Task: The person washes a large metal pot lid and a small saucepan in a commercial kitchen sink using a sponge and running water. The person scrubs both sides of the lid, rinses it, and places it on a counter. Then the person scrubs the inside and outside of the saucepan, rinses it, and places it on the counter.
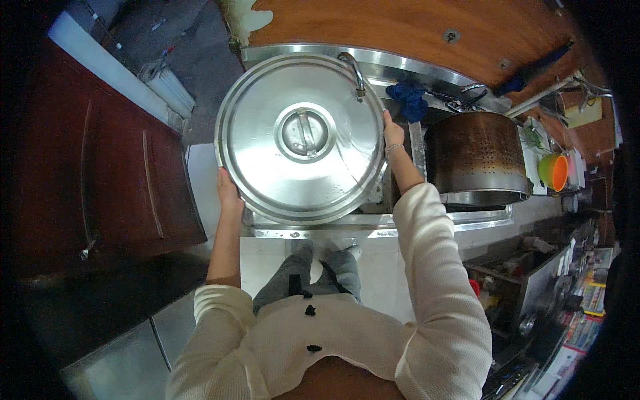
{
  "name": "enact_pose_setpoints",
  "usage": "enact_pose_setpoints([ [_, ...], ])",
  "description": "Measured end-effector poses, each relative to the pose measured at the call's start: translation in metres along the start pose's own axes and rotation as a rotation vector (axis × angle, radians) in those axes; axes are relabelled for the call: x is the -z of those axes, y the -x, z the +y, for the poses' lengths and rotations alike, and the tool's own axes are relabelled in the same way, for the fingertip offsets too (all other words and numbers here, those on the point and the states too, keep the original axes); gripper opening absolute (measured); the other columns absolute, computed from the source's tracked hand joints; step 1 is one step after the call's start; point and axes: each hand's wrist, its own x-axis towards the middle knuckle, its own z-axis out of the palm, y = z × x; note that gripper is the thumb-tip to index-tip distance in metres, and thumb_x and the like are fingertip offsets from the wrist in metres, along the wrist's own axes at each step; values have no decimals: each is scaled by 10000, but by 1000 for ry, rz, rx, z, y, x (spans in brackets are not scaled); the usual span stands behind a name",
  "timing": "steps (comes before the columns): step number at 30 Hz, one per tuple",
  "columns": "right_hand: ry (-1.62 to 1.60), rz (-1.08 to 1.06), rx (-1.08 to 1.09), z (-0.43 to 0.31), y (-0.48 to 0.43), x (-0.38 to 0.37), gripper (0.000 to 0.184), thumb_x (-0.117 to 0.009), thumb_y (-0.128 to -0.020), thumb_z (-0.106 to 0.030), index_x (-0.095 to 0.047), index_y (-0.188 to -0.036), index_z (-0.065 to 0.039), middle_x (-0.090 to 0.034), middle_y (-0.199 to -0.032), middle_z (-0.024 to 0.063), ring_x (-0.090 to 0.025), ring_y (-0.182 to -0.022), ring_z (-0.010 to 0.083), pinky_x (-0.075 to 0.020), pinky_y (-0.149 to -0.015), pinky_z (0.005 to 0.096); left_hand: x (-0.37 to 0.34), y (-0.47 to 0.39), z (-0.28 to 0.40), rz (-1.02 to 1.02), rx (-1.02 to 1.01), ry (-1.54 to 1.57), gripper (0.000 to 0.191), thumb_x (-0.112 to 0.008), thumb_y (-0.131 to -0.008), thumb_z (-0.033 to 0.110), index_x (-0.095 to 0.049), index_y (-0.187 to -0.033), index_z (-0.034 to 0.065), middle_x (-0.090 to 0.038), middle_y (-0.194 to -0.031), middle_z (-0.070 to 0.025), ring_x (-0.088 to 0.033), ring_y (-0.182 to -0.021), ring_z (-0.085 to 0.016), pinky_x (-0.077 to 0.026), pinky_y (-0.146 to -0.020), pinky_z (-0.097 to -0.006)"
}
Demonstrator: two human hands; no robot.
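A large round stainless steel pot lid [255, 145] lies across the steel sink in front of me, its recessed bar handle [304, 131] facing up. My left hand [229, 191] grips the rim at the lower left. On the opposite side, my right hand [393, 131] holds the right rim, a bracelet at the wrist. Water runs in a thin stream from the curved chrome faucet [356, 75] onto the lid's right part. Most of the basin is hidden beneath the lid.
Right of the sink stands a big scorched perforated metal pot [475, 155]. A dark blue cloth [409, 101] hangs by the sink's back ledge. Farther right is a green and orange bowl [553, 172]. Dark red cabinet doors [120, 165] rise at left; cluttered shelving [530, 270] fills the lower right.
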Motion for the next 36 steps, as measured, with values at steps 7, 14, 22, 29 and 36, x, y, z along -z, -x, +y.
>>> enact_pose_setpoints([
  [7, 118, 138, -5, -12, 7, 61, 767, -456, -767, -714, -691, -874, 8, -656, -922, 219, -612, -913, 343, -437, -817, 389, -21, 8, -55, 24, 115, 81, 539, -333, -981, 398, -373, -1315, -23, -480, -1269, -126, -478, -1136, -235, -399, -955, -334],
  [14, -69, 223, -143, 26, -5, 146, 629, -598, -766, -603, -617, -605, 4, -573, -627, 63, -499, -579, 170, -410, -594, 339, -71, 8, -92, -213, 252, 151, 557, -363, -960, 447, -388, -1324, 26, -487, -1274, -89, -470, -1149, -225, -390, -959, -346],
  [22, -420, 287, -119, -19, 37, 199, 503, -694, -764, -478, -553, -569, -37, -506, -598, -24, -412, -530, 100, -351, -507, 303, -117, -6, -105, -290, 501, 133, 556, -342, -945, 488, -354, -1347, 103, -446, -1325, -94, -465, -1168, -286, -401, -948, -472],
  [29, -476, 285, 55, -72, 60, 240, 386, -733, -764, -376, -551, -622, -68, -472, -590, -45, -385, -525, 70, -314, -485, 251, -152, -18, -129, -410, 708, 141, 534, -325, -953, 473, -362, -1333, 99, -432, -1342, -108, -446, -1195, -301, -390, -963, -486],
  [36, -522, 51, 201, -123, 90, 283, 201, -688, -821, -159, -539, -706, -88, -550, -655, -26, -477, -547, 72, -386, -497, 223, -194, -22, -163, -515, 833, 149, 456, -332, -973, 401, -461, -1234, 50, -526, -1250, -100, -520, -1119, -282, -402, -962, -447],
])
